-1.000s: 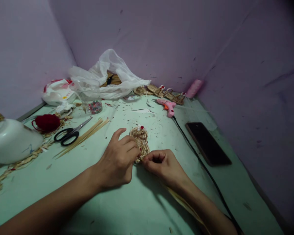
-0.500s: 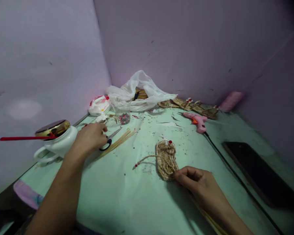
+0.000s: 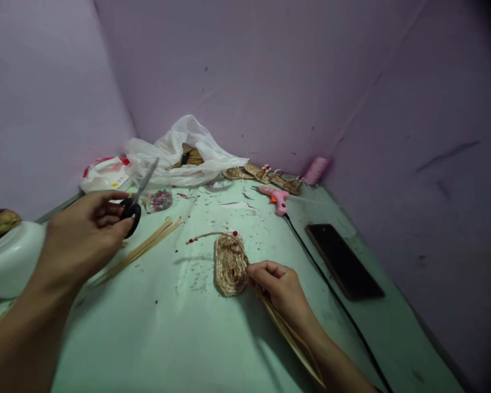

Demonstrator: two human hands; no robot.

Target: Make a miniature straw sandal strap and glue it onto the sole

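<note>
Black-handled scissors [image 3: 131, 213] are gripped by my left hand [image 3: 85, 232], with the blades pointing up and away. Near the middle of the table lies a small woven sole [image 3: 230, 265] of coiled tan cord, with a red bead at its far end and a thin beaded cord reaching out to the left. My right hand [image 3: 280, 284] pinches the sole's right edge. Long pale fibre strips [image 3: 297, 341] trail from under that hand towards the front. More flat strips [image 3: 143, 251] lie between my left hand and the sole.
On the green table [image 3: 180, 333] are a pink glue gun [image 3: 277, 197] with a black cable, a dark phone [image 3: 343, 262], a cup of beads [image 3: 159, 200] and a white pot [image 3: 12, 256]. A plastic bag [image 3: 192, 158], woven sandals [image 3: 265, 174] and pink thread [image 3: 316, 170] stand along the wall.
My left hand has picked up the scissors and raised them. The sole has turned a little in my right hand's pinch, and its beaded cord has swung upward. The view has shifted right.
</note>
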